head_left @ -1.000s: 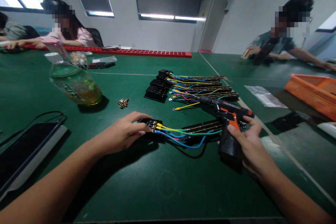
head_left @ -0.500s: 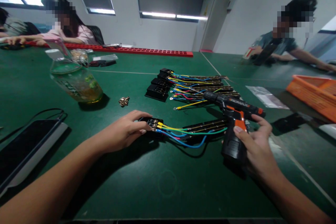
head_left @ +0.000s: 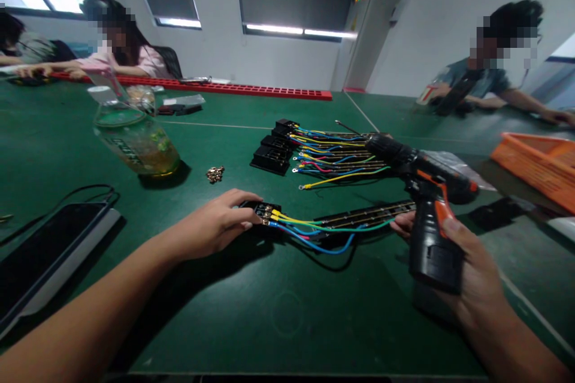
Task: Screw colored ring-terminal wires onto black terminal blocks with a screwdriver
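Note:
My left hand (head_left: 229,221) grips a black socket block (head_left: 265,210) on the green table. Yellow, green and blue wires (head_left: 332,228) run from the block's screw terminals to a dark strip with metal bars (head_left: 363,218). In my right hand (head_left: 471,263) is a black and orange cordless screwdriver (head_left: 433,209), its long bit pointing up and to the left, clear of the block. Behind lie several more black socket blocks (head_left: 272,158) with wired strips. A loose yellow wire end with a ring terminal (head_left: 309,187) lies in front of them. Small brass screws (head_left: 215,174) form a pile left of the blocks.
A plastic bottle (head_left: 139,143) with amber liquid stands at the left, behind a phone-like device (head_left: 54,251). An orange crate (head_left: 539,161) is at the right. A red slotted rail (head_left: 251,89) crosses the back of the table. Several people sit at the far sides.
My right hand has moved the cordless screwdriver to the right and tilted its bit upward. My left hand stays on the socket block.

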Demonstrator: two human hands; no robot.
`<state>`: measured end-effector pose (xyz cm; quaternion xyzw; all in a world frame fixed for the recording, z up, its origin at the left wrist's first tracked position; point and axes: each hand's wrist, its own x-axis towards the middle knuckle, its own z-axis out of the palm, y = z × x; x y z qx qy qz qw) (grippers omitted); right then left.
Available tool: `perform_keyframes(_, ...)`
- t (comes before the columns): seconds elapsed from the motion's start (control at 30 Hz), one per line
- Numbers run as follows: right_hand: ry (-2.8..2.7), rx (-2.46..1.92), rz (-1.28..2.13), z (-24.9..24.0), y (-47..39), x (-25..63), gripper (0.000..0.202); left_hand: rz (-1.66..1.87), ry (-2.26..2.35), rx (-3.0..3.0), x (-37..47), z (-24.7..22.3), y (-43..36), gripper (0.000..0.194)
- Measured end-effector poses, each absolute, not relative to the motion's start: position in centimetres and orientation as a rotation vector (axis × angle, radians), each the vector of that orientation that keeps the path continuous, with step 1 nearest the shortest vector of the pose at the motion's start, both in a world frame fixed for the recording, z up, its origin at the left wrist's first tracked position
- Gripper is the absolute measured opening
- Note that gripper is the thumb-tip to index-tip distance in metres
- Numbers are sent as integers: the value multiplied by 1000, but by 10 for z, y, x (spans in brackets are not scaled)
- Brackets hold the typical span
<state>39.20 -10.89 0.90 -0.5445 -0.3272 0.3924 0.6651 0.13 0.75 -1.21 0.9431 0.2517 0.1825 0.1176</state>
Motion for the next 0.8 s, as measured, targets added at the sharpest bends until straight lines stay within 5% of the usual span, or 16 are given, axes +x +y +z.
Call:
perform_keyframes(0.27,-574,-1080,917,22,-115,386,58,526,760,2750,0,-14,8,26)
perform_keyframes(0.67,-635,-1008,841,36,-113,403,45,584,742,2722,2,-14,7,22)
perform_keyframes(0.8,-700,-978,826,42,-109,410,63,576,745,2726,2,-14,8,22)
